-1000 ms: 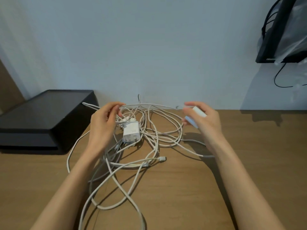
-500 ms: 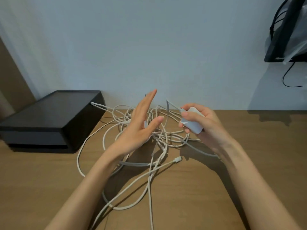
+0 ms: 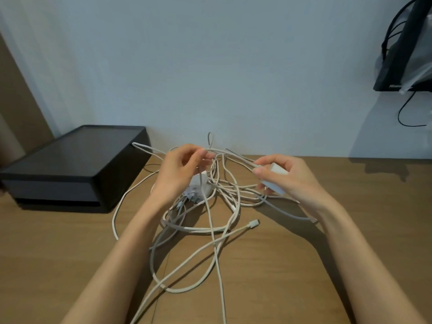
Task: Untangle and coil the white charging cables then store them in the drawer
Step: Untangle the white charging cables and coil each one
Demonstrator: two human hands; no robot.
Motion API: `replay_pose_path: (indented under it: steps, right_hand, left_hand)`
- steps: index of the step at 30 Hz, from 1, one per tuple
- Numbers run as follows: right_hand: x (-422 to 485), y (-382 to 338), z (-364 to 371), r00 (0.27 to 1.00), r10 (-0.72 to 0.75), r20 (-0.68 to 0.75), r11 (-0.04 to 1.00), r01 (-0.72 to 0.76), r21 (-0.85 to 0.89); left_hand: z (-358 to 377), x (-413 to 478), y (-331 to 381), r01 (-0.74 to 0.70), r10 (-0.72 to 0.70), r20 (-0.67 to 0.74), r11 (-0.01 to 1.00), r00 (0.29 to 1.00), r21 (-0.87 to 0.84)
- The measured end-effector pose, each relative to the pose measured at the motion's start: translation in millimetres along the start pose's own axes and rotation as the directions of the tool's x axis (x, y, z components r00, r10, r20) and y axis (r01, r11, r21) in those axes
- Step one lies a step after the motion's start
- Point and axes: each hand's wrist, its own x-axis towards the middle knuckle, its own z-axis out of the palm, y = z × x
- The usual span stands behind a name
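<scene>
1. Two hands in view: your left hand (image 3: 180,174) and right hand (image 3: 292,181), both over the far middle of the counter (image 3: 374,206).
2. Left fingers (image 3: 198,152) are curled, pinching one cable strand at the top of the tangle.
3. Right fingers (image 3: 261,170) are wrapped round a white adapter (image 3: 277,170), with the tips pinching at its cable end.
4. White cables (image 3: 211,229): one tangled heap on the counter between and below your hands, with loops trailing to the near edge. Can't count separate cables in the knot.
5. Adapters: two. One is in your right hand. The second adapter (image 3: 198,188) lies in the heap just under your left hand.
6. One free connector (image 3: 253,223) lies on the counter at the near right of the heap.
7. One black box (image 3: 70,164) sits far left on the counter by the wall. One cable loop reaches its right corner.
8. The counter is brown wood grain. The wall (image 3: 210,66) is pale and plain.
9. One dark screen (image 3: 402,54) at top right, with clear plastic on it and one black lead (image 3: 406,113) hanging below.
</scene>
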Motion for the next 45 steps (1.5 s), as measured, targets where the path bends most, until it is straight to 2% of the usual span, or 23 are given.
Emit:
replay_pose_path:
  steps: [2,4,6,8,10,13,16,18,21,24,26,28,30,32,35,37,42,45]
  right_hand:
    - [-1,0,8,0.998,0.024,0.057,0.999,-0.021,-0.047]
    - [-1,2,16,0.988,0.067,0.140,0.997,-0.061,-0.049]
    - [0,3,22,0.969,0.104,0.225,0.994,-0.092,-0.063]
    - [-1,2,29,0.935,0.151,0.322,0.988,-0.151,-0.025]
    - [-4,0,34,0.879,0.203,0.431,0.971,-0.239,0.029]
    - [-5,-2,40,0.788,0.218,0.576,0.953,-0.298,0.047]
    - [-4,1,42,0.759,0.202,0.619,0.933,-0.342,0.115]
    - [-3,1,38,0.789,0.187,0.585,0.925,-0.341,0.164]
    - [0,-4,20,0.874,0.185,0.450,0.945,-0.283,0.161]
    - [-1,-6,5,0.953,0.138,0.271,0.990,-0.125,-0.065]
    - [0,-4,2,0.977,0.098,0.191,0.991,-0.078,-0.109]
    - [2,-1,0,0.994,0.074,0.085,0.996,-0.069,-0.061]
    - [5,1,0,0.997,0.064,-0.049,0.998,-0.063,0.022]
    - [9,2,2,0.990,0.058,-0.131,0.993,-0.044,0.111]
    - [11,2,7,0.989,0.040,-0.141,0.986,-0.016,0.166]
    - [11,2,8,0.991,0.038,-0.125,0.986,-0.017,0.168]
    - [14,5,-2,0.979,0.059,-0.194,0.982,-0.021,0.190]
    - [12,9,-12,0.963,0.050,-0.265,0.992,-0.017,0.124]
  left_hand:
    - [6,1,3,0.093,-0.098,-0.004,0.956,0.995,-0.277]
    - [10,1,6,0.154,-0.167,0.023,0.843,0.986,-0.515]
    - [13,1,9,0.170,-0.185,0.048,0.729,0.982,-0.663]
    - [16,1,11,0.178,-0.189,0.067,0.662,0.980,-0.728]
    - [19,0,12,0.171,-0.169,0.078,0.645,0.982,-0.745]
    - [24,-2,12,0.161,-0.130,0.099,0.670,0.987,-0.725]
    - [25,-4,12,0.151,-0.112,0.101,0.708,0.989,-0.690]
    - [21,-3,12,0.146,-0.106,0.101,0.699,0.989,-0.700]
    - [14,-2,15,0.162,-0.093,0.134,0.651,0.987,-0.742]
    - [17,-5,17,0.201,-0.108,0.171,0.641,0.979,-0.741]
    - [21,-5,16,0.199,-0.132,0.149,0.714,0.980,-0.671]
    - [24,-6,13,0.234,-0.174,0.160,0.796,0.972,-0.559]
    - [29,-7,10,0.349,-0.251,0.258,0.809,0.933,-0.472]
    - [36,-12,6,0.418,-0.293,0.395,0.864,0.871,-0.280]
    - [54,-22,3,0.342,-0.265,0.603,0.940,0.752,-0.012]
    - [63,-27,4,0.277,-0.240,0.669,0.959,0.704,0.052]
    - [54,-25,1,0.280,-0.205,0.619,0.960,0.758,-0.025]
    - [40,-21,2,0.214,-0.194,0.623,0.976,0.758,0.044]
